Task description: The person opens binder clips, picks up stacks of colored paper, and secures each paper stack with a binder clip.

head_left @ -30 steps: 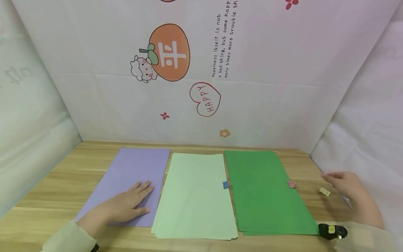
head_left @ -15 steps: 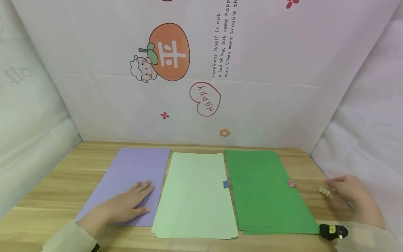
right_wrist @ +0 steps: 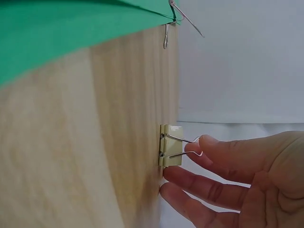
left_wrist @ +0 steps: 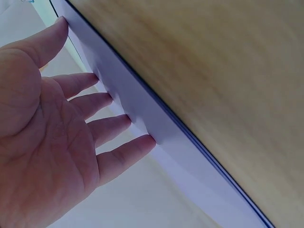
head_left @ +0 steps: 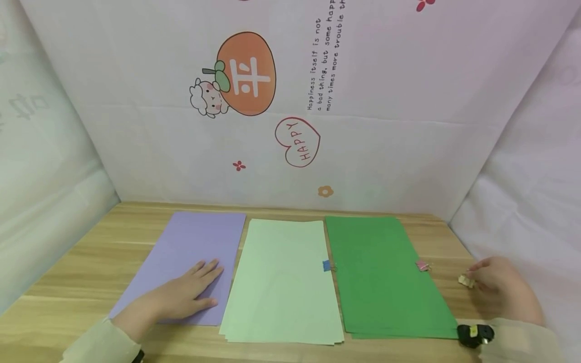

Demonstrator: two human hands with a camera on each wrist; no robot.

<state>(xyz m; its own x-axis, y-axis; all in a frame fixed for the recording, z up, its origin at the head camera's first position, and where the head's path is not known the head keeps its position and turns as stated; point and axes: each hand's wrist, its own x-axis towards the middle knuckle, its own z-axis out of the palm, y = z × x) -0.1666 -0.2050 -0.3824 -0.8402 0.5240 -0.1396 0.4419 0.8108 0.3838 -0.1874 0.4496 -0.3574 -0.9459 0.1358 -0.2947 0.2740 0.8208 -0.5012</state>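
Observation:
My left hand [head_left: 188, 292] lies flat on a stack of purple paper [head_left: 195, 237], fingers spread. In the left wrist view its fingertips [left_wrist: 149, 140] press on the purple sheets [left_wrist: 190, 156]. At the right side of the table, my right hand [head_left: 504, 282] is at a pale yellow binder clip [head_left: 466, 281]. Thumb and index finger pinch the wire handle of this clip [right_wrist: 172, 147] in the right wrist view, while the other fingers [right_wrist: 190, 209] sit below it, near the wood.
Pale green sheets [head_left: 281, 282] lie in the middle with a blue binder clip [head_left: 326, 265] on their right edge. Dark green paper [head_left: 386, 277] beside them carries a pink binder clip [head_left: 422, 265]. White printed cloth [head_left: 386, 151] stands behind the wooden table [head_left: 91, 252].
My right hand has come down and in to the yellow binder clip and now pinches it; the clip has shifted slightly. The left hand has stayed on the purple paper.

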